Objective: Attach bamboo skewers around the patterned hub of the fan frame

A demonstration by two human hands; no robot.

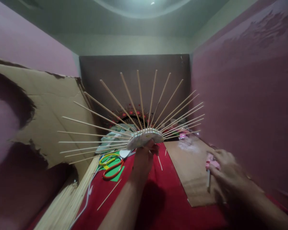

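Note:
My left hand [144, 159] holds up a half-round disc [145, 139] from below, with several thin wooden sticks [124, 110] fanning out of it like rays. My right hand [227, 174] reaches to the right over a flat cardboard piece [190, 166] and touches a pink glue gun [211, 164] with a white glue stick [208, 180] at its back. Whether the fingers have closed round the gun is blurred.
A red cloth [163, 198] covers the work surface. Orange and yellow scissors [111, 166] lie on green paper. A bundle of sticks [69, 198] and a white cable [87, 195] lie at the left. Torn cardboard [48, 108] leans on the left wall; pink walls close in on both sides.

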